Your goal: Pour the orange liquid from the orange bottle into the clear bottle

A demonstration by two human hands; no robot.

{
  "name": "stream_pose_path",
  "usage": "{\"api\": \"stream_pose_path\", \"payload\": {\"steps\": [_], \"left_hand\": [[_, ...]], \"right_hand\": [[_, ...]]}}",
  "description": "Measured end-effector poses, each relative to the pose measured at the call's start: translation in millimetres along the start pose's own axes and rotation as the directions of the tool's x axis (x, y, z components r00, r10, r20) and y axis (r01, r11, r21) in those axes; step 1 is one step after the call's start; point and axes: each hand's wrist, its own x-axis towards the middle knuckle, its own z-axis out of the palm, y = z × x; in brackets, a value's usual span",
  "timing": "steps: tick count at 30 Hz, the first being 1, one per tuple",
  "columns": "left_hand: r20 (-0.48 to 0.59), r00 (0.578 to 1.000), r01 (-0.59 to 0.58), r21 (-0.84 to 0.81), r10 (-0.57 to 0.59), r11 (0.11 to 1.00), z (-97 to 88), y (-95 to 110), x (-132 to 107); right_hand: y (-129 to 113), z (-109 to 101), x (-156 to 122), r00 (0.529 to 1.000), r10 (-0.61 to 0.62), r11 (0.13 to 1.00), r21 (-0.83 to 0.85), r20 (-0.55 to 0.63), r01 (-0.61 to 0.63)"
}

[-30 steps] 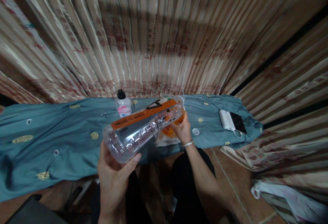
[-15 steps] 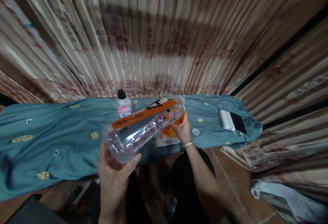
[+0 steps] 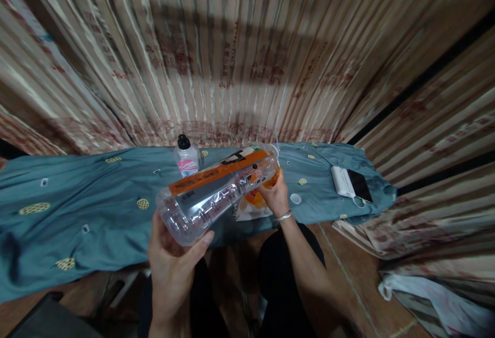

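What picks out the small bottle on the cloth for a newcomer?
Find the blue cloth spread before the striped curtain. At its far edge, just left of the large clear bottle being held, stands the small bottle. Upright, black cap, pink label; the large one is tilted with an orange label.

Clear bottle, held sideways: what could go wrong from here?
1. The left hand cups only the base of the clear bottle, the right hand grips near its neck; it could slip.
2. The small bottle stands close behind; a swing might topple it.
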Motion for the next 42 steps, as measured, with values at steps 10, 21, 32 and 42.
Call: {"api": "stream_pose_path", "payload": {"steps": [10,21,32,42], "left_hand": [[-0.003,1.000,0.008,0.033,-0.008,0.999,-0.9,-1.2,-0.2],[0.019,1.000,-0.020,-0.001,0.020,1.000,-0.5,-0.8,-0.1],[0.010,1.000,-0.015,-0.001,0.015,1.000,-1.4,1.0,-0.5],[-0.006,1.000,0.006,0.031,-0.005,0.999,1.4,4.0,-0.6]], "right_hand": [[1.2,1.7,0.4,1.000,0.000,1.000,-0.021,-0.017,0.000],[-2.1,0.8,-0.4,1.000,-0.017,0.999,-0.036,-0.012,0.017],[-5.5,0.3,-0.8,1.000,0.017,0.999,-0.028,-0.007,-0.017],[-4.1,1.2,-1.0,1.000,0.002,0.999,-0.053,-0.011,-0.003]]}}
